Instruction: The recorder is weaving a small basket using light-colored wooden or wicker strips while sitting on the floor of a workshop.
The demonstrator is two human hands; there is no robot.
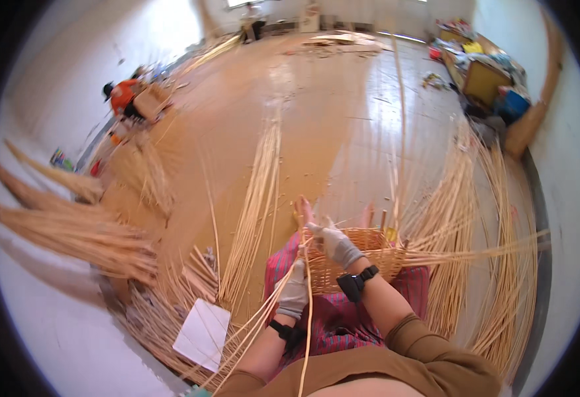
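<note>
A half-woven wicker basket (383, 261) rests on my lap, on a striped pink and purple cloth (343, 317). My left hand (294, 291), in a pale work glove, is closed at the basket's left end, round long cane strands (273, 308) that trail down toward me. Over the basket's left rim, my gloved right hand (336, 243) is closed with its fingertips at that same corner. What its fingers pinch is too small to make out. One longer cane strand (308, 317) runs from the corner toward my chest. More loose canes (475, 253) stick out from the basket's right end.
Bundles of cane lie on the floor at left (253, 212) and right (449, 231). A white board (202, 334) lies at my left. Brown fibre bundles (85, 241) lean at the left wall. Someone in orange (124, 96) bends over at far left; clutter (488, 73) fills the far right.
</note>
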